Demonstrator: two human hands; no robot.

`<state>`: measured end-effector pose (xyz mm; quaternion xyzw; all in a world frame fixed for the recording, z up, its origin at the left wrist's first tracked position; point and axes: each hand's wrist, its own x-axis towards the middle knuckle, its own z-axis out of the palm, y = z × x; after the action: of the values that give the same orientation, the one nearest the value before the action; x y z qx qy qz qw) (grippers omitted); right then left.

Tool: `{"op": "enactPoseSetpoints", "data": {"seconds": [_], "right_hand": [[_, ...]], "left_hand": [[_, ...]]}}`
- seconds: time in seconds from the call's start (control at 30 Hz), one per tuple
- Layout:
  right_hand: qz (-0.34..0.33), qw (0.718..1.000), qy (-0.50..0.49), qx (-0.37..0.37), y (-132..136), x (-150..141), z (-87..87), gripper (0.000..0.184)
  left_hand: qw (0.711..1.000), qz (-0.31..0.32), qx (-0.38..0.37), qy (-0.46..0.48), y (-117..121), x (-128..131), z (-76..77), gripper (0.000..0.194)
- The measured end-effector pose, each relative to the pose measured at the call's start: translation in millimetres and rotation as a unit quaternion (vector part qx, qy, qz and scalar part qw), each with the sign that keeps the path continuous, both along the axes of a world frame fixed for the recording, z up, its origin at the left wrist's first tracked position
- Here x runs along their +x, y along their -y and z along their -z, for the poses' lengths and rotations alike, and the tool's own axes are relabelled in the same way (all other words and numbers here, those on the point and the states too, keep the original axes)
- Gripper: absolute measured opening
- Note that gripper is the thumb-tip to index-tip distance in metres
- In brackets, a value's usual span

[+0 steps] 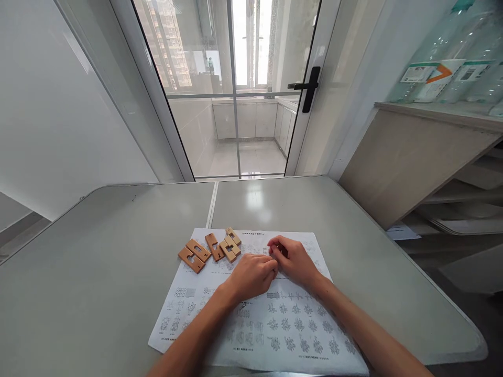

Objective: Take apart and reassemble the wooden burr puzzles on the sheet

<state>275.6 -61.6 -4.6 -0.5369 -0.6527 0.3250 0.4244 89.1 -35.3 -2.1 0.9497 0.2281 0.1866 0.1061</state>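
Note:
My left hand (254, 274) rests on a printed sheet (220, 324), its fingers curled closed beneath the palm. Close against it on the right is my right hand (294, 259), thumb and fingers bent together over the paper. Whatever lies in either hand, if anything, is hidden by the fingers. To the left of my hands several notched wooden puzzle pieces sit on the sheet's upper left part. Among them are two flat slotted pieces (198, 250), a darker notched piece (214, 247) and lighter block pieces (230, 248) touching one another.
The sheet, covered with small line diagrams, lies on a grey-green table (98, 272). Past the far edge stands a glass door (259, 125) with a black handle (310, 89). At the right, large plastic bottles (451, 68) stand on a wooden shelf unit (424, 152).

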Motion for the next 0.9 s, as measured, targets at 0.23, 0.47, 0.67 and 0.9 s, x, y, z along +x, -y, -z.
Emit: {"op": "enactPoseSetpoints", "data": {"seconds": [0.23,0.47,0.67,0.9], "right_hand": [[-0.002,1.000,-0.001,0.004,-0.7,0.2,0.8,0.018],[0.000,1.000,-0.001,0.005,0.0,-0.2,0.6,0.019],[-0.003,1.000,0.002,0.004,-0.4,0.6,0.6,0.017],[-0.004,1.000,0.003,0.002,-1.3,1.1,4.3,0.017]], "left_hand": [[1.000,0.003,0.001,0.005,-0.9,-0.2,2.1,0.023],[1.000,0.005,-0.007,0.007,0.2,0.0,0.0,0.023],[1.000,0.003,0.001,0.007,0.3,0.2,-0.5,0.023],[1.000,-0.002,0.004,-0.004,0.5,0.8,-1.5,0.025]]}}
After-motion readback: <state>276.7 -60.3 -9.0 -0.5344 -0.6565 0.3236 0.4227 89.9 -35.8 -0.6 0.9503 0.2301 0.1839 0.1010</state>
